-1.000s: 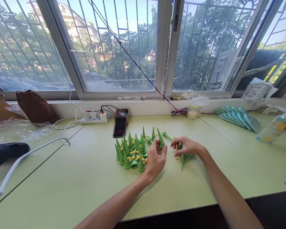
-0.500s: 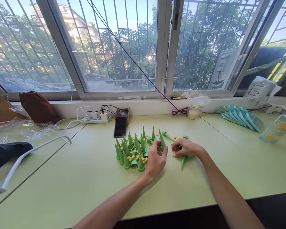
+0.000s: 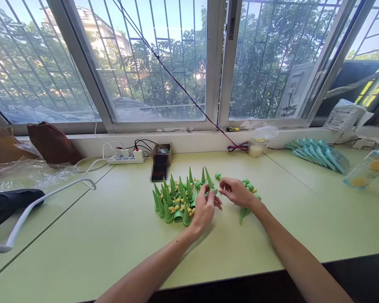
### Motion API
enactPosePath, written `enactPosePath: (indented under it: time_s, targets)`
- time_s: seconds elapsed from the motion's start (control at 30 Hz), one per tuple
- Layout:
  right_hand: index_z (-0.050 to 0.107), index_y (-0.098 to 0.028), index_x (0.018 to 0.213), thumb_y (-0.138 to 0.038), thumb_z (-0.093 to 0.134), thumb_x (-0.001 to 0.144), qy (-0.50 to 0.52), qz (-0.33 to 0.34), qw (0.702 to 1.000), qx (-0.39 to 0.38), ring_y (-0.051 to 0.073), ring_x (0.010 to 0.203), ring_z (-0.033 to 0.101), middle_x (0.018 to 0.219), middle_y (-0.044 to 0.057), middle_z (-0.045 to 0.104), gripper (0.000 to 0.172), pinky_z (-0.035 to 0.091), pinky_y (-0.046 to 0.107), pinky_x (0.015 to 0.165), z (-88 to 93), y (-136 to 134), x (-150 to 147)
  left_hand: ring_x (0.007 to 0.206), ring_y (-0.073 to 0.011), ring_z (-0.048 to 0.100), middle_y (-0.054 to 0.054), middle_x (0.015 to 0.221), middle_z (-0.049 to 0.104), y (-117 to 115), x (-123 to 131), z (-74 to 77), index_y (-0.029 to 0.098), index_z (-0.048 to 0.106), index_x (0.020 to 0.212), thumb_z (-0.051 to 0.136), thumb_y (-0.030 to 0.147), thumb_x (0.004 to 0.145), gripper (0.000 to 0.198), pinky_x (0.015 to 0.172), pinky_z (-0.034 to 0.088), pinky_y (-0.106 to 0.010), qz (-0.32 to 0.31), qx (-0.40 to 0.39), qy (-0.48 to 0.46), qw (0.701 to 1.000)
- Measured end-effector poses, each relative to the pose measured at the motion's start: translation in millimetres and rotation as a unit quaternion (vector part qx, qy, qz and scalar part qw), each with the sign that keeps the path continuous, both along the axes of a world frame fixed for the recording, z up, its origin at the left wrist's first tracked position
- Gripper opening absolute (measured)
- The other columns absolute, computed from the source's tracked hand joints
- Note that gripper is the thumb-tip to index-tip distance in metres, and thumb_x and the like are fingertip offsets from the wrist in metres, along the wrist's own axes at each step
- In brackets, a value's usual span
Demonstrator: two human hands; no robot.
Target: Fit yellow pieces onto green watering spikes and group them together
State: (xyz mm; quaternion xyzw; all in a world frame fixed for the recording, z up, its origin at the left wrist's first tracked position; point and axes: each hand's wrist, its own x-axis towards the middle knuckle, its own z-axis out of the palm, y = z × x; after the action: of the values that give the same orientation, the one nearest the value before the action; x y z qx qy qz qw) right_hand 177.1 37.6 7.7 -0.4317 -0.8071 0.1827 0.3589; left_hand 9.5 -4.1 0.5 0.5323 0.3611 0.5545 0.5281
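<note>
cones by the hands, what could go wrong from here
The left hand holds a cone right beside the standing cones; a nudge of its wrist could topple them. The wrist of the right hand sits over the lying cones; it might scatter them.

Green cones with yellow fittings on a pale green table.

The green cone [image 3: 209,180] at the left hand [image 3: 205,208] is plain mid-green. It matches the cluster of cones [image 3: 164,202] just left of that hand, which is dotted with small yellow pieces [image 3: 174,208]. The loose cones [image 3: 244,210] by the right hand [image 3: 236,191] are the same green. The table [image 3: 113,235] under both hands is pale yellow-green. Far right of the right hand are teal spikes [image 3: 318,153]; far left of the left hand is a brown pouch [image 3: 52,143].
</note>
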Motion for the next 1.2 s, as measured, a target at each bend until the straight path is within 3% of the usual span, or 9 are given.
enactPosePath:
  time_s: [0.17,0.3,0.43,0.8,1.03,1.2]
  targets:
    - [0.06,-0.021,0.091,-0.028,0.059,0.095,0.137,-0.067,0.984,0.095,0.016,0.064,0.06,0.078,0.002,0.066,0.008,0.048,0.029,0.064,-4.7,-4,-19,0.056,-0.0139,0.061,0.005,0.072,0.051,2,0,-1.7,0.018,0.048,0.11,0.062,0.051,0.09,0.042,0.05,0.048,-0.027,-0.021,-0.045,-0.073,0.996]
    - [0.068,-0.021,0.098,-0.027,0.056,0.098,0.17,-0.065,0.974,0.133,0.019,0.076,0.066,0.091,0.006,0.071,0.013,0.052,0.03,0.072,-7.9,-7,-28,0.056,-0.0128,0.061,0.001,0.083,0.056,2,0,-2.8,0.018,0.048,0.11,0.063,0.052,0.089,0.042,0.047,0.047,-0.026,-0.031,-0.063,-0.096,0.993]
    - [0.069,-0.02,0.093,-0.028,0.06,0.097,0.197,-0.061,0.97,0.127,0.018,0.072,0.067,0.088,0.006,0.072,0.013,0.053,0.03,0.07,-8.3,-9,-33,0.055,-0.0112,0.06,-0.005,0.097,0.059,3,-1,-2.3,0.018,0.049,0.112,0.063,0.053,0.089,0.044,0.044,0.045,-0.026,-0.036,-0.071,-0.103,0.991]
    - [0.066,-0.02,0.083,-0.032,0.067,0.093,0.251,-0.072,0.959,0.114,0.015,0.059,0.063,0.071,0.0,0.069,0.016,0.051,0.027,0.061,-5.6,-17,-37,0.053,-0.0117,0.059,0.003,0.081,0.051,1,-2,-1.1,0.017,0.052,0.108,0.064,0.055,0.088,0.044,0.043,0.046,-0.026,-0.024,-0.043,-0.054,0.997]
    - [0.065,-0.02,0.082,-0.037,0.066,0.093,0.249,-0.077,0.96,0.102,0.016,0.059,0.063,0.07,0.001,0.07,0.02,0.051,0.027,0.06,-5.6,-18,-37,0.05,-0.0098,0.058,0.0,0.089,0.058,3,-2,-3.3,0.017,0.052,0.11,0.068,0.056,0.084,0.049,0.044,0.047,-0.027,0.011,-0.027,-0.018,0.999]
    - [0.063,-0.02,0.079,-0.043,0.066,0.092,0.25,-0.087,0.96,0.087,0.016,0.057,0.062,0.069,0.002,0.069,0.026,0.05,0.027,0.058,-7.6,-17,-37,0.046,-0.0096,0.057,0.002,0.083,0.057,5,-2,-4.8,0.018,0.051,0.103,0.071,0.058,0.081,0.05,0.042,0.045,-0.025,0.015,-0.018,-0.002,1.0]
